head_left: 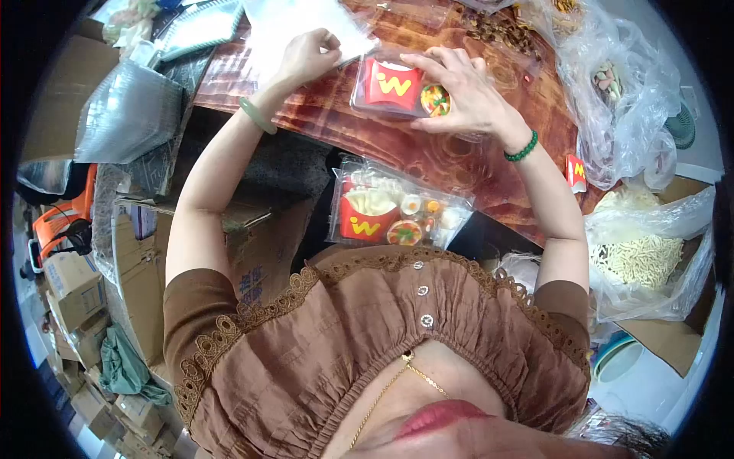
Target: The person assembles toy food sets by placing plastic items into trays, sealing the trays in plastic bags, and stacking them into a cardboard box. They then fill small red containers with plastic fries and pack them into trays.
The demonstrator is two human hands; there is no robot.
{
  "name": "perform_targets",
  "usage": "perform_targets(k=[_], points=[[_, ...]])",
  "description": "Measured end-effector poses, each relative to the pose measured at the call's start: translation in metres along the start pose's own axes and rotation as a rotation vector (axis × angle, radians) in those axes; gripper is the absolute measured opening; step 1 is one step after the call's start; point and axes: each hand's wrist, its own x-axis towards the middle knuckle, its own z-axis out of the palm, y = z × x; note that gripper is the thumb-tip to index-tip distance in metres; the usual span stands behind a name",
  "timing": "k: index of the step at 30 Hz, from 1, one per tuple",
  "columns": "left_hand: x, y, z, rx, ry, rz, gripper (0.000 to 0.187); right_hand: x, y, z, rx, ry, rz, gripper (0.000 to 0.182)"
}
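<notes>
Clear plastic forms the shallow tray (397, 88) now in work, at 12 o'clock on the reddish-brown patterned wooden table (321, 115). It holds a red fries-style carton with a yellow mark (391, 83) and a small round multicoloured sweet piece (435, 99).

Right hand (466, 92): fingers spread and curled over the tray's right end, fingertips touching the round piece; whether it is pinched cannot be told. Left hand (307, 55): closed in a pinch on the edge of a clear plastic sheet (306, 23) at the tray's 10 o'clock.

Judged progress: one clear tray of the same kind, filled and wrapped (397, 210), lies at 6 o'clock, at the near table edge, and appears complete. The tray in work carries fewer pieces and looks partly filled and unsealed. Supplies stand at 3 o'clock: a clear bag of pale yellow stick sweets (642, 256) and another clear bag of mixed pieces (612, 84).
</notes>
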Motion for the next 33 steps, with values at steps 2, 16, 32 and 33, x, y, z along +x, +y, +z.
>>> perform_targets(k=[2,16,32,33], points=[[-0.001,0.013,-0.004,0.078,-0.106,-0.076,0.023,0.013,0.002,0.004,-0.049,-0.003,-0.031,0.092],[-0.003,0.026,0.014,-0.054,0.019,-0.094,0.033,0.035,0.008,0.008,-0.216,-0.008,-0.08,0.086],[-0.022,0.043,0.02,0.054,0.078,0.422,0.016,0.046,0.014,0.022,-0.139,-0.147,0.138,0.095],[-0.023,0.043,0.021,0.035,0.068,0.426,0.016,0.048,0.016,0.024,-0.168,-0.135,0.1,0.095]])
